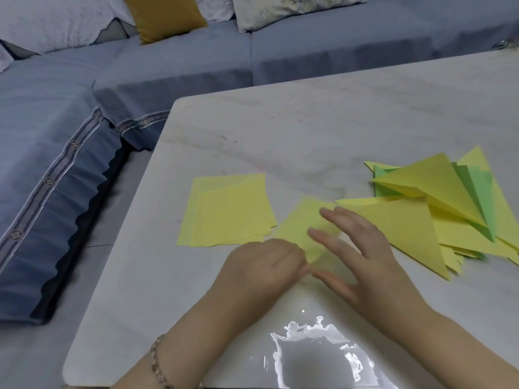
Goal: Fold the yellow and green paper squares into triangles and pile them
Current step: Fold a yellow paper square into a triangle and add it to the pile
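- The table (309, 122) was smooth and glossy (a glare patch showed near its front edge), so paper could have slid on it under any sideways push.
- The pile (438, 197) of yellow and green triangles lay at the right, loose and fanned, with its upper folds springing open. One more triangle dropped carelessly could have slid off or spread the heap further.
- The stack (230, 211) of unfolded yellow squares lay at the left, just beside the sheet, its edges uneven. A brush from the left wrist could have scattered it, or two squares could have come up as one.
- The sheet (300, 223), yellow, lay between stack and pile, its right end touching or overlapping the nearest triangle (the blur hid which). Corners left unmatched before creasing would have given a crooked triangle.
- The right hand (362, 248) lay flat on the sheet, fingers straight and spread, pressing it down. Too light a press would have let the sheet turn.
- The left hand (264, 265) had its fingers curled at the sheet's near corner, pinching it as far as the blur showed. A slip there would have lost the alignment.
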{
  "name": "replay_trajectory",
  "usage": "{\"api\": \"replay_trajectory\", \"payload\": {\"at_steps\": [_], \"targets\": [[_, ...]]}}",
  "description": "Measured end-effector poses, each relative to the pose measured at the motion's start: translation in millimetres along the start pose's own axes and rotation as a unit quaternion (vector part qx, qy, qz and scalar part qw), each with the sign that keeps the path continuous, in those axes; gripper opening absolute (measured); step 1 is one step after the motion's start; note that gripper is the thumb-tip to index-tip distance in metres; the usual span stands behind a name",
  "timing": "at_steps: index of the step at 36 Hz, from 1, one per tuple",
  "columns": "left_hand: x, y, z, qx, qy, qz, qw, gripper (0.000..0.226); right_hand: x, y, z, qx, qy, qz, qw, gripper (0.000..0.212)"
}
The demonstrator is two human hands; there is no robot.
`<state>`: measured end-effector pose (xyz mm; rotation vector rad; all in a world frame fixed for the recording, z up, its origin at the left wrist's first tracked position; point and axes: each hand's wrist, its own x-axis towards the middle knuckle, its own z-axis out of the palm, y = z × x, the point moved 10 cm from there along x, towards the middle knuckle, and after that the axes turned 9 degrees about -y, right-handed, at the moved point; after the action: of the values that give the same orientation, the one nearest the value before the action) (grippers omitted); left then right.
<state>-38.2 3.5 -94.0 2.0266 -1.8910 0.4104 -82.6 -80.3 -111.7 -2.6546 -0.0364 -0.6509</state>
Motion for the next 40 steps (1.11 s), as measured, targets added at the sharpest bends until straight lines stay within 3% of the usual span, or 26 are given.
{"api": "replay_trajectory", "payload": {"at_steps": [2,4,7,10,13,17,19,21,24,29,31,34,37,40], "targets": [[-1.7,-0.6,2.0,-0.065,-0.009,-0.04,0.997,0.035,-0.3,-3.9,-0.6,0.015,0.015,-0.026,0.999,0.021],[-7.1,-24.2,7.0,-0.182,-0.03,-0.186,0.965,0.04,-5.3,-0.4,1.1,0.04,0.017,-0.04,0.998,0.013],[-34.7,-57.8,40.3,-0.377,-0.077,-0.411,0.826,0.026,-18.1,11.9,1.9,0.098,0.017,-0.025,0.995,0.018],[-56.0,-72.3,68.7,-0.466,-0.092,-0.526,0.705,0.018,-30.3,27.0,1.9,0.229,0.026,0.029,0.973,0.02],[-62.1,-65.5,87.7,-0.531,-0.169,-0.574,0.6,0.026,-35.8,39.0,-3.4,0.297,0.05,0.07,0.951,0.013],[-49.2,-48.6,94.7,-0.621,-0.217,-0.569,0.494,0.024,-31.5,38.2,-13.4,0.321,0.045,0.057,0.944,0.011],[-43.8,-52.9,96.1,-0.618,-0.205,-0.572,0.498,0.04,-28.4,29.7,-11.4,0.318,0.007,0.031,0.948,0.017],[-37.9,-63.7,95.8,-0.594,-0.185,-0.566,0.542,0.065,-27.8,20.9,-6.9,0.293,-0.034,0.001,0.956,0.019],[-24.8,-65.1,89.0,-0.581,-0.186,-0.514,0.603,0.077,-29.9,18.2,2.1,0.28,-0.086,0.016,0.956,0.019],[-16.6,-48.6,82.7,-0.564,-0.21,-0.431,0.672,0.049,-36.1,35.5,3.0,0.313,-0.073,0.131,0.938,0.035],[-15.6,-41.9,80.9,-0.551,-0.21,-0.413,0.694,0.035,-35.3,39.4,-0.3,0.291,-0.045,0.156,0.943,0.031],[-14.9,-31.4,77.5,-0.535,-0.222,-0.399,0.711,0.028,-33.5,48.8,-1.1,0.265,-0.023,0.218,0.939,0.015],[-15.5,-22.5,75.8,-0.52,-0.236,-0.381,0.727,0.022,-32.7,57.1,5.8,0.309,-0.036,0.286,0.906,0.008],[-18.9,-15.6,78.1,-0.523,-0.248,-0.379,0.722,0.017,-29.3,55.8,10.7,0.361,-0.046,0.29,0.885,0.009]]}}
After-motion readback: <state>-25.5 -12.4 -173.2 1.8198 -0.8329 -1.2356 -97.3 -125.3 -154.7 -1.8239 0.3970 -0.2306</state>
